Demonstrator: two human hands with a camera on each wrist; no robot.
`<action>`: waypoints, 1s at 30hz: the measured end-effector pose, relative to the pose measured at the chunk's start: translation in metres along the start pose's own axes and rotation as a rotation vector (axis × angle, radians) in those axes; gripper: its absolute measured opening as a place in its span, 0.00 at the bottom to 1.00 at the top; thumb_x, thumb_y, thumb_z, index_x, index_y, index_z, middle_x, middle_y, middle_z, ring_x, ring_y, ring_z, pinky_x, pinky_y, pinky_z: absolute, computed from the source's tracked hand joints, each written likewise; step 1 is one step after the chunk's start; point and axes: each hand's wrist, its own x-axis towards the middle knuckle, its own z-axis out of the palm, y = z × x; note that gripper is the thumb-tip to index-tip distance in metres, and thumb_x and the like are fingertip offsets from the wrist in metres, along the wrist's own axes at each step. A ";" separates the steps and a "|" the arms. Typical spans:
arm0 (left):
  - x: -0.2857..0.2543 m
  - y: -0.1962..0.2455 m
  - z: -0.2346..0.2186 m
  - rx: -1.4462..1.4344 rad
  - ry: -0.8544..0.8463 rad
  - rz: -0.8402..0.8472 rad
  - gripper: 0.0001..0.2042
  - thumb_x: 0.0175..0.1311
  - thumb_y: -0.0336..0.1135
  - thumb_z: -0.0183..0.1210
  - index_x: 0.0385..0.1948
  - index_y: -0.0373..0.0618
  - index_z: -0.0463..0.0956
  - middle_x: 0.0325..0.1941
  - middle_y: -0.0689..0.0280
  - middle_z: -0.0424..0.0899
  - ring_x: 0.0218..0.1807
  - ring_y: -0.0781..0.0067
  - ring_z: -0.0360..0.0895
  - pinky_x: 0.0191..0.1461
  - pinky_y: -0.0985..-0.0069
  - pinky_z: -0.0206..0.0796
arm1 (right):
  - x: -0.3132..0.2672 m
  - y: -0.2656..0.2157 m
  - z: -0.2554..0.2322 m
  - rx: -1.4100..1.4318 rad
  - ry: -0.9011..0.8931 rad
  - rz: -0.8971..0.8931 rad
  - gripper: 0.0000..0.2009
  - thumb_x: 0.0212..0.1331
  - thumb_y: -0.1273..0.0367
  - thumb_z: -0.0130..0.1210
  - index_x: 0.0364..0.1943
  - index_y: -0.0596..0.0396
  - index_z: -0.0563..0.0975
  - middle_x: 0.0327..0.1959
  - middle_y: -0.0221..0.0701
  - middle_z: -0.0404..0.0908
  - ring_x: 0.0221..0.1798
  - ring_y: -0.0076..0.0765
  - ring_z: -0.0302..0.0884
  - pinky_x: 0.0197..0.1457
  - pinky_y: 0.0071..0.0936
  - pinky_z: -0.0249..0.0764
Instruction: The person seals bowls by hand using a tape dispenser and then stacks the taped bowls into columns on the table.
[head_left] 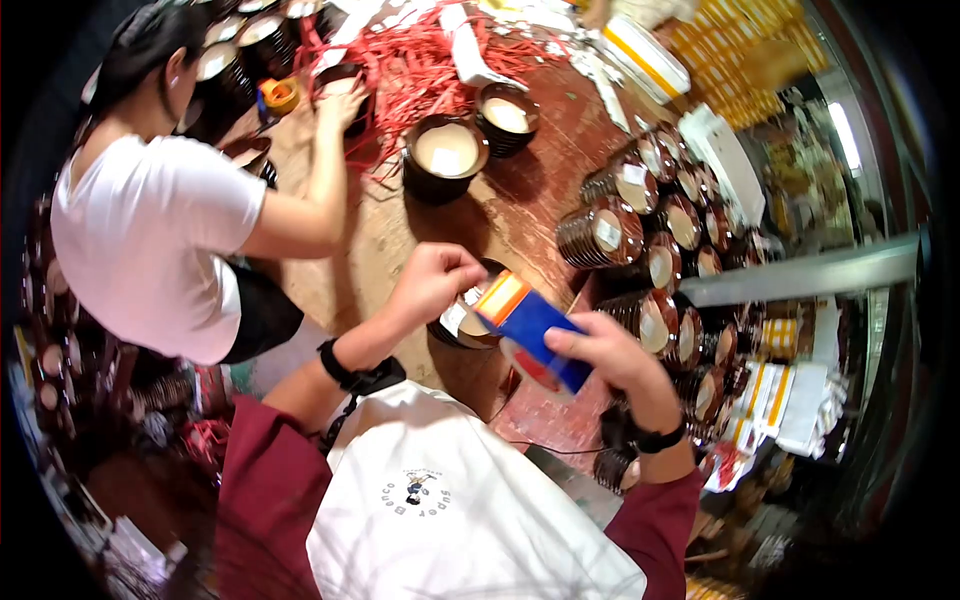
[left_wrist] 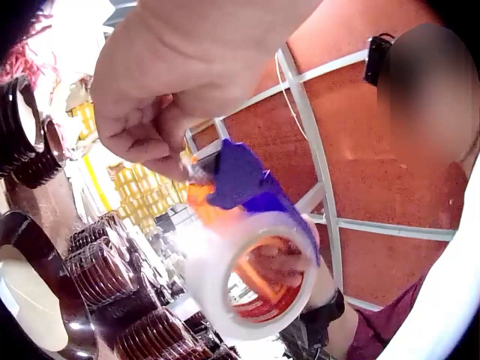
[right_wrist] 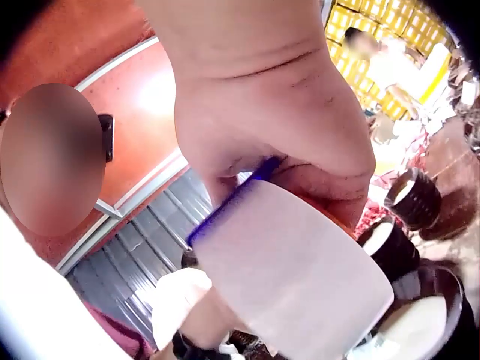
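A blue and orange tape dispenser [head_left: 540, 335] with a wide tape roll [left_wrist: 251, 274] is gripped by my right hand [head_left: 612, 350] above the floor. At its orange end, my left hand [head_left: 432, 285] has thumb and fingertips pinched together; in the left wrist view they meet at the dispenser's front, where something small and clear, perhaps the tape end, shows between them. Below the hands stands a stack of dark brown bowls [head_left: 465, 325] with a pale inside and a white label. In the right wrist view the roll [right_wrist: 292, 270] hides most of the dispenser.
Two dark bowl stacks [head_left: 445, 150] stand ahead, beside red shredded strips [head_left: 420, 60]. Many bowl stacks [head_left: 605, 230] lie on their sides at the right. A person in a white shirt [head_left: 160, 230] at the left reaches to another stack. Yellow crates [head_left: 745, 50] are at the back right.
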 end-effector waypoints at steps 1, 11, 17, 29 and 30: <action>0.011 -0.006 -0.007 -0.062 0.066 -0.009 0.04 0.65 0.25 0.59 0.32 0.36 0.82 0.26 0.67 0.84 0.26 0.83 0.77 0.31 0.84 0.68 | 0.002 -0.018 -0.009 -0.073 -0.001 0.030 0.22 0.66 0.54 0.59 0.42 0.64 0.82 0.30 0.26 0.82 0.29 0.19 0.75 0.35 0.20 0.74; 0.084 -0.176 -0.103 -0.232 0.370 -0.321 0.08 0.67 0.26 0.58 0.31 0.30 0.81 0.24 0.58 0.84 0.22 0.75 0.79 0.25 0.78 0.72 | -0.060 -0.135 -0.052 -0.339 0.285 0.204 0.21 0.56 0.54 0.66 0.30 0.63 0.84 0.24 0.24 0.81 0.25 0.15 0.73 0.30 0.18 0.67; 0.106 -0.279 -0.118 -0.192 0.396 -0.292 0.06 0.65 0.23 0.58 0.29 0.29 0.80 0.23 0.57 0.84 0.21 0.72 0.79 0.24 0.74 0.71 | 0.025 -0.149 -0.013 -0.481 0.191 0.313 0.27 0.59 0.47 0.62 0.26 0.62 0.83 0.20 0.26 0.79 0.19 0.18 0.70 0.23 0.22 0.65; 0.095 -0.323 -0.070 -0.193 0.241 -0.335 0.09 0.65 0.23 0.57 0.23 0.33 0.81 0.22 0.61 0.83 0.19 0.75 0.75 0.23 0.75 0.66 | 0.058 -0.143 -0.006 -0.422 0.153 0.354 0.24 0.62 0.50 0.62 0.28 0.62 0.82 0.23 0.27 0.81 0.23 0.20 0.75 0.27 0.21 0.70; 0.093 -0.323 -0.066 -0.127 0.237 -0.315 0.09 0.64 0.24 0.58 0.23 0.32 0.81 0.22 0.62 0.83 0.19 0.75 0.76 0.23 0.76 0.67 | 0.057 -0.138 -0.015 -0.445 0.134 0.371 0.24 0.62 0.50 0.62 0.28 0.62 0.82 0.23 0.27 0.81 0.24 0.19 0.75 0.28 0.21 0.70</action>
